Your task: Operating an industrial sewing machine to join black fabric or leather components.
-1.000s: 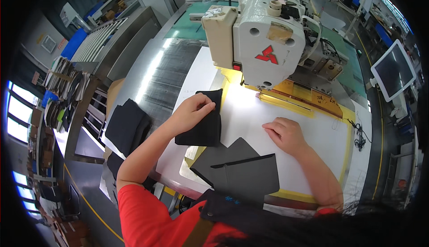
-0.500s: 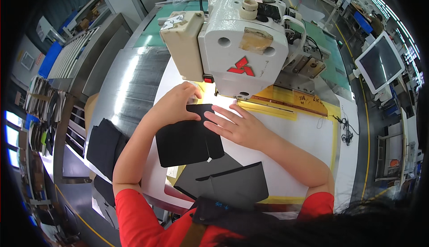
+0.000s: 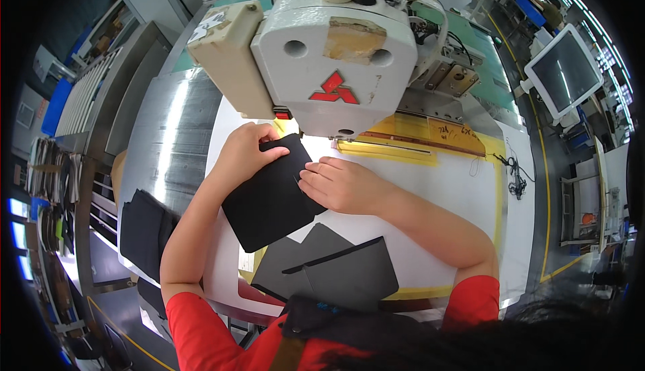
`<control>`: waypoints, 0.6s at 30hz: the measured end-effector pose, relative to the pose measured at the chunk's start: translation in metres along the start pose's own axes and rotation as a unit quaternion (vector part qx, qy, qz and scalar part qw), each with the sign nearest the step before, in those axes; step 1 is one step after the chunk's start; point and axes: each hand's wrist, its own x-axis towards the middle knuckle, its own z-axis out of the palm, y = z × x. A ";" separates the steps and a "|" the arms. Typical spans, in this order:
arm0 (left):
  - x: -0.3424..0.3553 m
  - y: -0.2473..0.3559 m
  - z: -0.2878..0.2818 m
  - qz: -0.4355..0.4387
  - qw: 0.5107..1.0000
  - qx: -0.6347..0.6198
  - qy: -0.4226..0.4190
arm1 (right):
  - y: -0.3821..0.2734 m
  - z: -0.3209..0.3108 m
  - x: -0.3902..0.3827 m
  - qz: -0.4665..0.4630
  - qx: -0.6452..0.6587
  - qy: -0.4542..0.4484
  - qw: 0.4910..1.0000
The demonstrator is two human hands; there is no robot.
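In the head view, a black fabric piece (image 3: pixel 263 200) lies slanted over the white work surface, in front of a big white industrial sewing machine (image 3: pixel 342 55). My left hand (image 3: pixel 248 155) pinches its upper edge, thumb on top and fingers curled behind. At the fabric's right edge my right hand (image 3: pixel 339 184) has its fingers bent together, gripping the cloth there; the fingertips are partly hidden. Nearer to me lie dark grey panels (image 3: pixel 353 270), one overlapping another, just below the black piece.
Folded black cloth (image 3: pixel 144 226) is stacked at the left table edge. Yellow-taped templates (image 3: pixel 430 139) stretch right of the machine head. Tangled black thread (image 3: pixel 517 183) lies farther right, below a screen (image 3: pixel 564 72). A metal table extension (image 3: pixel 171 136) is on the left.
The black piece has turned, its upper end swinging rightward. My left hand now pinches its upper edge, and my right fingers, spread before, have closed at its right edge. The view has shifted slightly.
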 end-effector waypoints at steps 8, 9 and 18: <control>-0.017 0.031 0.008 0.116 0.977 0.083 0.159 | 0.021 -0.033 -0.063 0.110 -0.089 -0.006 0.990; -0.026 0.039 0.013 0.142 0.978 0.066 0.138 | 0.023 -0.043 -0.077 0.121 -0.091 -0.012 0.988; -0.014 0.096 0.072 0.350 0.931 0.098 -0.031 | -0.007 -0.075 -0.114 0.404 -0.089 -0.088 0.906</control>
